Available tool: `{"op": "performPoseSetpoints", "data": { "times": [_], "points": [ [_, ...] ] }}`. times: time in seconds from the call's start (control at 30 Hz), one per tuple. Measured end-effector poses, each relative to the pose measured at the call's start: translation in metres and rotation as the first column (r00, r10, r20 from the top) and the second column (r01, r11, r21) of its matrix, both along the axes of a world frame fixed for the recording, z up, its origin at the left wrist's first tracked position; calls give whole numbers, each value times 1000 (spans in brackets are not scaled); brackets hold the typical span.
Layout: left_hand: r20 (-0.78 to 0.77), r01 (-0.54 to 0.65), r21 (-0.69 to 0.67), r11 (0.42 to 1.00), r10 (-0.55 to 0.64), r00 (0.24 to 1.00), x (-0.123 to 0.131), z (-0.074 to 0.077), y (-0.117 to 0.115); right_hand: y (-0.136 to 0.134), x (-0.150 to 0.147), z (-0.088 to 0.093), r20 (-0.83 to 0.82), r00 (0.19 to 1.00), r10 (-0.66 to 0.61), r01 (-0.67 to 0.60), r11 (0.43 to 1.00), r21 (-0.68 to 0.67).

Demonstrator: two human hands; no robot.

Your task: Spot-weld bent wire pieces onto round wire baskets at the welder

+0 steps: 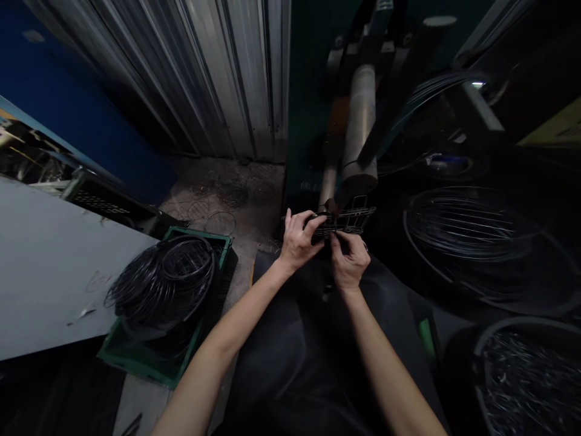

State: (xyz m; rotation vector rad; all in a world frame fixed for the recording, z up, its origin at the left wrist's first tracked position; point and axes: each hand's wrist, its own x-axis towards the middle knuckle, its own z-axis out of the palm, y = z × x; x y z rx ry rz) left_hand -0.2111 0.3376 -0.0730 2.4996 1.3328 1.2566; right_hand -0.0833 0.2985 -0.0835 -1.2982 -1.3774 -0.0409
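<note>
Both my hands hold a small black wire rack [349, 219] under the grey cylinder head of a machine [359, 130]. My left hand [297, 239] grips the rack's left end with fingers curled over it. My right hand [349, 260] pinches the rack's near edge from below. The rack lies level, its far end right beneath the cylinder's tip. A dark cloth or apron [308, 345] covers my lap under my forearms.
A green crate [136, 357] holding several black wire rings [166, 281] stands at the left on the floor. A grey-white board [49, 260] lies further left. Stacked round wire grilles [467, 227] sit at the right, a bin of small metal pieces [526, 381] at lower right. Corrugated metal wall behind.
</note>
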Motion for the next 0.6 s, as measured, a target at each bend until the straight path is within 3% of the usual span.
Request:
{"op": "performPoseSetpoints", "data": {
  "times": [0.3,0.6],
  "points": [
    [-16,-15,-33,999,15,1000,0,2,0,-4,8,-7,26,998,-63,67,977,-201],
    [-17,-20,24,1000,20,1000,-1,2,-1,2,6,-8,67,998,-4,11,995,-96]
  ]
}}
